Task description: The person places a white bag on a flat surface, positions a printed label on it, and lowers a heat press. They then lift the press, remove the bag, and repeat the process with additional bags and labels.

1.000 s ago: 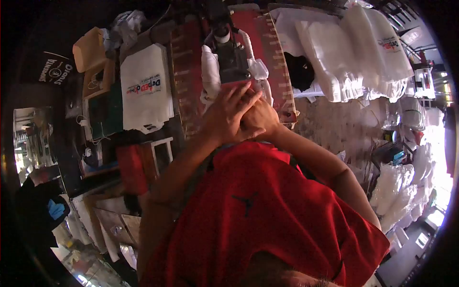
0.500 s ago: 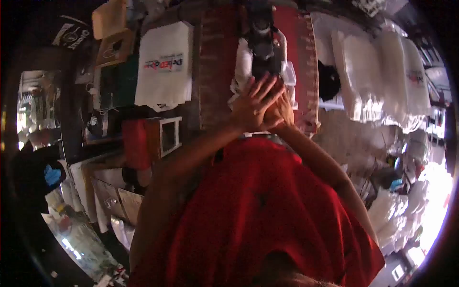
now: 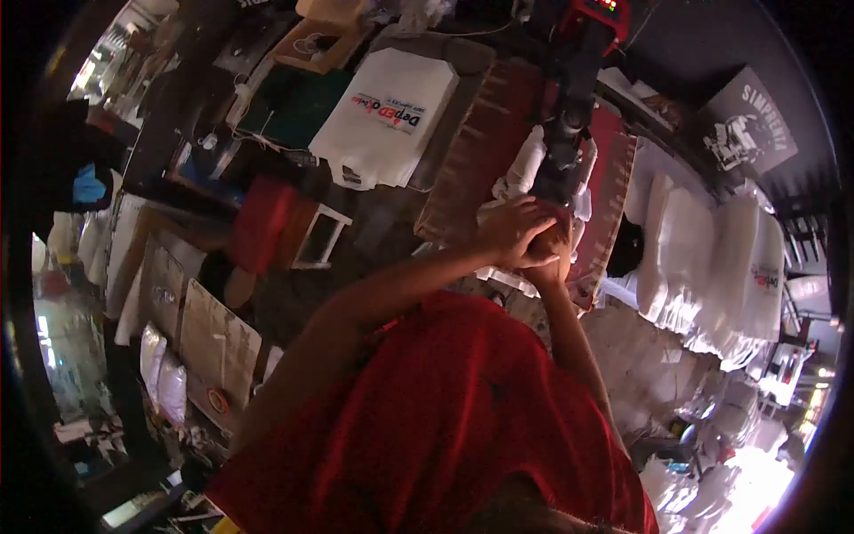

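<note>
Just before the press (image 3: 571,129), right of the printed bag (image 3: 384,114), your left hand (image 3: 509,230) wrapped your clenched right hand (image 3: 551,253), doubled for force, I'd judge; anything gripped was hidden.

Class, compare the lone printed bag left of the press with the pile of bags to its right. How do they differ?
The lone bag lies flat by itself, while the pile is many bags overlapping in a row. The lone bag shows its whole red-and-blue print. The pile shows mostly plain white, with print visible on one far bag only. Both are white, and the prints look alike.
</note>
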The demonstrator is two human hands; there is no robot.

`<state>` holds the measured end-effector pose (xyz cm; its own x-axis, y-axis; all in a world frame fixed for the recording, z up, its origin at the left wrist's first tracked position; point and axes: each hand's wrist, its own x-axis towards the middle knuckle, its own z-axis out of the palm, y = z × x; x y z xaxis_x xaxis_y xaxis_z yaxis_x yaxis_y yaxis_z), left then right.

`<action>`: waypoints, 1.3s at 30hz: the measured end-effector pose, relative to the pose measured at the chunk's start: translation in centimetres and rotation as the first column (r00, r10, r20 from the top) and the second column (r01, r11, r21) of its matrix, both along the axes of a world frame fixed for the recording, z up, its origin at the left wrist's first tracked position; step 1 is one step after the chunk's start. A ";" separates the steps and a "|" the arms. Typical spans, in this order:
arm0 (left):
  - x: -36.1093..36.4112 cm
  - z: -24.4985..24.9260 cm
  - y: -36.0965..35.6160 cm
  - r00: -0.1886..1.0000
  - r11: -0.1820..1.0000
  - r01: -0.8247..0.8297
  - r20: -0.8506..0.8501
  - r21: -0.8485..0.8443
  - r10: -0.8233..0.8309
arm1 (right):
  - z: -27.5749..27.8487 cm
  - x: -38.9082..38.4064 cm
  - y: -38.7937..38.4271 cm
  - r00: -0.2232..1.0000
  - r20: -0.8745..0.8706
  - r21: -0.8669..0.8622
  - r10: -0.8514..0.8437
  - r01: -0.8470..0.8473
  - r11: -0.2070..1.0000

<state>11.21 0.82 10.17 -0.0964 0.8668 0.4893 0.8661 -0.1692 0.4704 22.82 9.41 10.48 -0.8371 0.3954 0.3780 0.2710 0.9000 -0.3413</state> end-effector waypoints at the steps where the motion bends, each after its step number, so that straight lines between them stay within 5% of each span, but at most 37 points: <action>1: 0.0 0.1 0.0 1.000 0.998 0.005 0.003 0.070 -0.006 | 0.1 -0.1 0.0 1.000 0.001 0.009 0.015 -0.015 1.000; 12: -0.3 0.6 -0.9 0.996 0.999 0.011 0.093 0.040 -0.015 | -0.4 0.1 0.0 0.987 -0.138 -0.005 0.084 -0.086 0.996; 14: -0.5 1.4 -0.5 0.985 0.986 0.095 0.132 0.135 -0.113 | -0.7 0.0 -0.5 1.000 -0.001 0.077 0.002 -0.002 0.997; 18: -0.1 0.3 -0.6 0.990 0.981 -0.004 0.137 0.194 -0.023 | 0.2 -0.1 -1.4 0.994 -0.089 0.088 -0.062 0.069 0.994; 20: -0.4 0.2 -0.6 0.992 0.981 0.005 0.126 0.195 -0.031 | -0.3 -0.1 -0.6 0.991 0.133 0.379 0.007 -0.057 0.924; 21: -0.4 0.0 -0.5 0.993 0.989 0.015 0.113 0.146 -0.032 | -0.5 0.0 -0.3 0.985 0.173 -0.011 0.027 -0.026 1.000; 24: -0.3 0.2 -0.5 0.995 0.996 0.036 0.092 0.079 -0.043 | -0.5 0.1 -0.4 0.984 0.177 -0.070 -0.025 0.038 0.997; 25: -0.3 0.2 -0.5 0.995 0.997 0.048 0.088 0.064 -0.053 | -0.4 -0.1 -0.6 0.985 0.167 0.082 -0.038 0.025 0.996; 32: -1.9 1.9 2.8 0.986 0.983 0.069 0.138 0.173 -0.093 | 2.0 -0.8 -1.5 0.992 0.126 -0.064 0.018 -0.010 0.998; 35: -3.0 3.1 5.9 0.999 0.974 -0.034 0.023 0.224 0.029 | 0.9 -0.5 -1.5 0.993 0.035 -0.028 -0.116 0.117 0.993; 39: -3.7 2.3 7.0 0.981 0.988 -0.143 -0.127 0.053 0.149 | 1.1 -0.6 -1.8 0.989 0.011 0.039 -0.146 0.146 0.989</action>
